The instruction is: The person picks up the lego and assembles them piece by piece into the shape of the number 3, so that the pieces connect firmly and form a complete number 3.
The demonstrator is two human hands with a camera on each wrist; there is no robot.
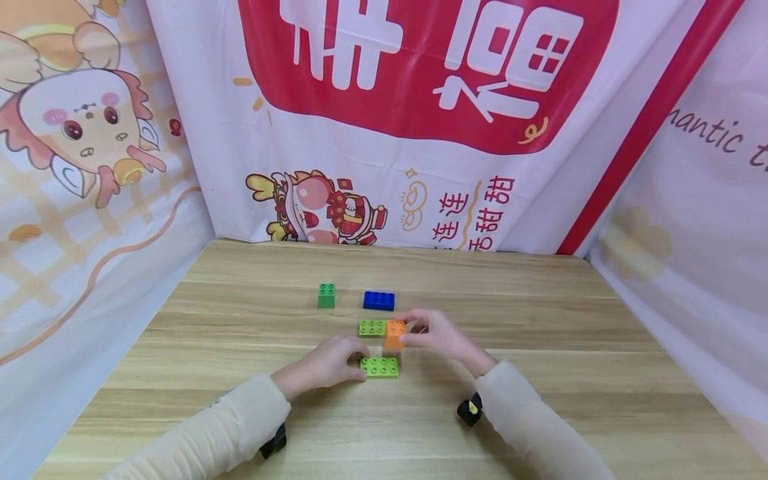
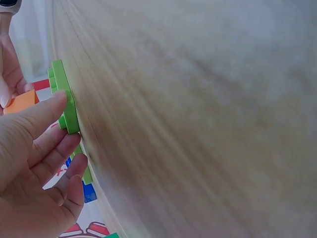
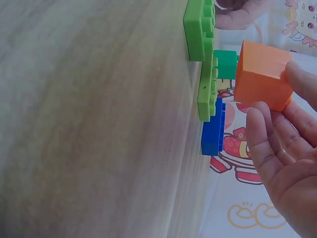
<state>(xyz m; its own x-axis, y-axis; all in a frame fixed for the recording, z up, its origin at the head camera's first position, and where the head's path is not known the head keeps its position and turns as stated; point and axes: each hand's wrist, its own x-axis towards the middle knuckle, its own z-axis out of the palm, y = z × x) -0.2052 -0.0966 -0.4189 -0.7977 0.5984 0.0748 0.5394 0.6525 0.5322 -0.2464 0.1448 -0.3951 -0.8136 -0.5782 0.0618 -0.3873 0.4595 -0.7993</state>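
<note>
My right hand [image 1: 435, 335] holds a square orange building block [image 1: 393, 340] between thumb and fingers. In the right wrist view the orange block [image 3: 262, 74] hangs off the tabletop, studs hidden from that side. My left hand [image 1: 329, 362] pinches the left end of a flat lime-green brick [image 1: 384, 371], studs up and low on the table. Thumb and fingertips at that end show in the left wrist view, on the green brick [image 2: 69, 101]. Just behind, a second lime-green brick [image 1: 371, 329] lies partly hidden by the orange block.
A dark blue brick [image 1: 379, 301] lies farther back, and a green block [image 1: 327, 297] stands to its left. The wooden table [image 1: 198, 347] ends at a printed cloth [image 1: 354, 120] behind, with more cloth on both sides. Black wrist devices [image 1: 470, 410] sit below the cuffs.
</note>
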